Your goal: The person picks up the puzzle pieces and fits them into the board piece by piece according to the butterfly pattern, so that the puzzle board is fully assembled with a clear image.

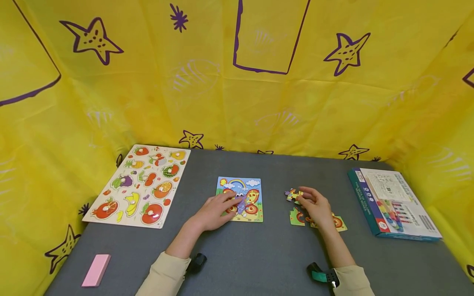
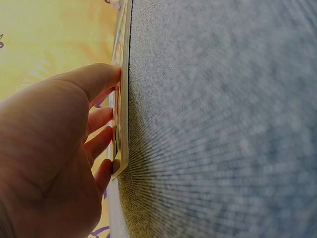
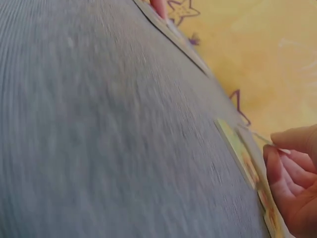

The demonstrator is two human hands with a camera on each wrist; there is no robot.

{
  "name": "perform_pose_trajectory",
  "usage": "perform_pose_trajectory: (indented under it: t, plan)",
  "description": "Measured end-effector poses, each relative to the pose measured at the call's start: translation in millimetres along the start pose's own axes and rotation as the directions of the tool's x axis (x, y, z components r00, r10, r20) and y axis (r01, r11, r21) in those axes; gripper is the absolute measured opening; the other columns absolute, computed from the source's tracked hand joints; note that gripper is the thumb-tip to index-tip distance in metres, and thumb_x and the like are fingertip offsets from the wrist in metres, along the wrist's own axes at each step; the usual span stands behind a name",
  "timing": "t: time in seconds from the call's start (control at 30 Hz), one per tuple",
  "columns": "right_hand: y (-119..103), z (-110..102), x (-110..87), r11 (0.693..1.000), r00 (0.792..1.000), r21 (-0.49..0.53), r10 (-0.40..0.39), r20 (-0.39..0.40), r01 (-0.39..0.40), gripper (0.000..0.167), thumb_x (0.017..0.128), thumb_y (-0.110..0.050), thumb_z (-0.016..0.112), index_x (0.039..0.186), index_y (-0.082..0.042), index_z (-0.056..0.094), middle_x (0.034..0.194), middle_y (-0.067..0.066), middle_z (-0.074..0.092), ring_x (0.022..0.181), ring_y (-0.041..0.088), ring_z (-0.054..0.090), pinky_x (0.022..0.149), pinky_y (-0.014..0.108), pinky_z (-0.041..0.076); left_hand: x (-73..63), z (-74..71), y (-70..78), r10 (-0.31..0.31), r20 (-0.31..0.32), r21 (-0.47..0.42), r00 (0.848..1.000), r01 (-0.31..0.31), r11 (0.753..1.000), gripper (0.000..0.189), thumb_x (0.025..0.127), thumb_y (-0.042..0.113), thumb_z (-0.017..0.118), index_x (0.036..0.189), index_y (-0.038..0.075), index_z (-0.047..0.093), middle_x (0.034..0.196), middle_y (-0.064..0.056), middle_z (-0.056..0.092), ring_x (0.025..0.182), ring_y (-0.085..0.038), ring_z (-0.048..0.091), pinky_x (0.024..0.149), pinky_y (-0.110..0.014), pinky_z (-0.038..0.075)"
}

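A butterfly jigsaw puzzle (image 1: 253, 201) with a rainbow and sun lies flat near the table's middle. My left hand (image 1: 215, 211) rests on its left part, fingers relaxed and covering one wing; in the left wrist view the fingertips of the left hand (image 2: 64, 134) touch the board's face (image 2: 124, 99). Off to the right, my right hand (image 1: 315, 207) pinches a loose jigsaw piece (image 1: 293, 195) between thumb and fingers, above the table. Below that hand lie a green-and-red piece (image 1: 296, 217) and another piece (image 1: 338, 223), with more partly hidden by the wrist.
At the left lies a wooden fruit peg board (image 1: 140, 185). A pink block (image 1: 96, 270) sits near the front left. A flat cardboard box (image 1: 398, 203) with a paper on top lies at the right. Yellow cloth (image 1: 222, 102) hangs around the grey table (image 1: 255, 255).
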State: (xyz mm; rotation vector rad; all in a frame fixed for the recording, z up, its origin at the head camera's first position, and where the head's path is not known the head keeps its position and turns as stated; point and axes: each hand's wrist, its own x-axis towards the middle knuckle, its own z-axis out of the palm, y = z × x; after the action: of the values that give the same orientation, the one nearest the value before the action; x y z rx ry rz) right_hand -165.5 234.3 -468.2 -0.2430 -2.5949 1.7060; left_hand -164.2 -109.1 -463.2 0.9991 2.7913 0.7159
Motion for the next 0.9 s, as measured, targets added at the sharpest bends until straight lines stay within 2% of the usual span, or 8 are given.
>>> perform_pose_trajectory:
  t: [0.2, 0.33, 0.63, 0.9]
  plan:
    - [-9.6, 21.2, 1.7, 0.995, 0.999, 0.101, -0.006, 0.048, 0.001, 0.038, 0.090, -0.016, 0.072, 0.123, -0.001, 0.062, 0.101, 0.012, 0.070, 0.078, 0.006, 0.067, 0.070, 0.022, 0.054, 0.3, 0.0, 0.0, -0.006, 0.000, 0.001, 1.000, 0.006, 1.000, 0.049, 0.097, 0.026, 0.060, 0.144, 0.015, 0.051, 0.146, -0.013, 0.045, 0.132, -0.035, 0.042, 0.102, -0.058, 0.034]
    - [-16.6, 37.5, 2.6, 0.991, 0.995, 0.137, -0.021, 0.093, 0.008, 0.036, 0.089, -0.013, 0.073, 0.120, 0.002, 0.063, 0.099, 0.012, 0.070, 0.078, 0.009, 0.067, 0.070, 0.023, 0.055, -0.4, -0.4, 0.1, -0.020, 0.013, -0.003, 1.000, 0.020, 1.000, 0.049, 0.097, 0.028, 0.060, 0.144, 0.015, 0.051, 0.147, -0.013, 0.044, 0.135, -0.032, 0.040, 0.103, -0.057, 0.032]
    - [-28.6, 70.9, 3.4, 0.990, 0.985, 0.133, -0.066, 0.160, 0.045, 0.031, 0.089, -0.012, 0.073, 0.117, -0.001, 0.066, 0.097, 0.013, 0.068, 0.078, 0.017, 0.067, 0.070, 0.023, 0.055, 0.1, 0.7, 0.0, -0.028, 0.013, 0.004, 1.000, 0.028, 1.000, 0.050, 0.097, 0.025, 0.059, 0.144, 0.009, 0.049, 0.147, -0.014, 0.044, 0.136, -0.032, 0.038, 0.104, -0.056, 0.032]
    - [-34.7, 91.5, 4.7, 0.993, 0.980, 0.103, -0.076, 0.185, 0.058, 0.027, 0.087, -0.009, 0.073, 0.114, -0.004, 0.070, 0.090, 0.008, 0.068, 0.074, 0.014, 0.067, 0.067, 0.024, 0.055, 0.3, -0.1, 1.0, -0.052, 0.029, 0.012, 0.998, 0.051, 0.999, 0.052, 0.098, 0.027, 0.058, 0.146, 0.010, 0.047, 0.148, -0.012, 0.043, 0.137, -0.031, 0.037, 0.104, -0.055, 0.032]
